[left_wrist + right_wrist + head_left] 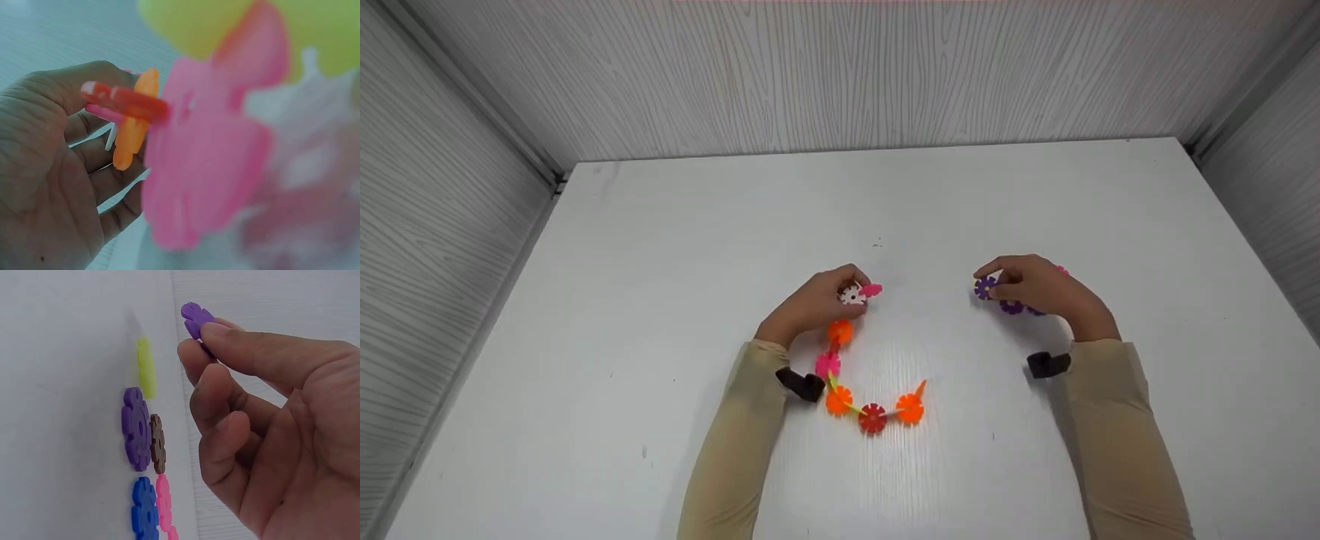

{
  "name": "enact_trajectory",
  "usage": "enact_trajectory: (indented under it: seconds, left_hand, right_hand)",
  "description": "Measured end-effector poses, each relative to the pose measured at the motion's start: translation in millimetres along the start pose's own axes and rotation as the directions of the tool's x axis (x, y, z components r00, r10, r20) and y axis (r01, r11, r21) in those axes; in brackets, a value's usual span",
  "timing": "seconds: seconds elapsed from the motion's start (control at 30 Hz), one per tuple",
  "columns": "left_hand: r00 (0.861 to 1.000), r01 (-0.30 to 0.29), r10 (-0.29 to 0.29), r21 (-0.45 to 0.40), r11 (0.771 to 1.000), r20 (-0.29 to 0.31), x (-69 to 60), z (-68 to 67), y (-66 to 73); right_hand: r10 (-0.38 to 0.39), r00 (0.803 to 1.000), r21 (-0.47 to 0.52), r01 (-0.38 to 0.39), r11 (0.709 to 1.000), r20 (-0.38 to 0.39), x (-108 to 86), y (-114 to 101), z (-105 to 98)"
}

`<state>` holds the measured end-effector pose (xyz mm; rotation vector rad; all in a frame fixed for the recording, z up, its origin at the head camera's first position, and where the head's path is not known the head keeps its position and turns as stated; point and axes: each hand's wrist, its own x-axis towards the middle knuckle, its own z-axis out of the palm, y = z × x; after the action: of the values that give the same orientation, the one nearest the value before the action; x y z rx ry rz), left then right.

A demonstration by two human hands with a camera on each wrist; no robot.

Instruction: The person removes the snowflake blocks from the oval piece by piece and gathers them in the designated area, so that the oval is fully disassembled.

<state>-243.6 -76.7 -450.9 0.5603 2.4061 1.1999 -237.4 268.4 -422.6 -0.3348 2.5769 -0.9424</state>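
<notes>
My left hand [816, 301] pinches a white notched disc [853, 295] with a pink disc [873, 290] slotted into it. From there a chain of linked snowflake discs runs toward the front and curves right, through an orange disc [841, 331] and a red disc [872, 418]. In the left wrist view a large blurred pink disc [197, 169] covers part of the scene. Between thumb and forefinger my right hand [1041, 289] holds a purple snowflake disc [196, 319], just above the table. Loose discs lie beneath that hand, among them another purple disc [136, 430] and a blue disc [144, 509].
The white table [660, 247] has a wood-grain panel [847, 75] behind it and panels at both sides. Also loose near my right hand are a yellow disc [146, 368], a brown disc [158, 444] and pink discs [163, 502].
</notes>
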Motion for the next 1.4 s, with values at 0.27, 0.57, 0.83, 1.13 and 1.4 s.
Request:
enact_trajectory:
  seconds: [0.27,0.57,0.83,1.13,1.4]
  left_hand:
    - [1.0,-0.003,0.003,0.008,1.0,-0.007,0.3,0.1,-0.6]
    - [1.0,0.012,-0.012,0.019,1.0,-0.007,1.5,2.3,-1.0]
    - [1.0,0.013,-0.013,0.032,0.999,-0.013,2.8,2.9,-3.1]
    - [1.0,0.016,-0.016,0.04,0.999,-0.009,2.4,4.4,-3.3]
    - [1.0,-0.007,0.007,0.029,1.0,-0.001,2.3,3.6,-0.6]
  right_hand:
    - [0.001,1.0,0.001,-0.001,1.0,0.029,1.9,3.3,0.3]
    - [0.042,0.994,0.019,-0.044,0.999,0.1,3.1,6.5,0.9]
    - [0.034,0.989,0.024,-0.037,0.999,0.141,1.7,5.8,0.9]
    - [0.062,0.987,0.018,-0.066,0.998,0.151,2.6,5.0,4.6]
    - [0.058,0.989,-0.032,-0.054,0.998,0.135,4.8,-0.9,6.2]
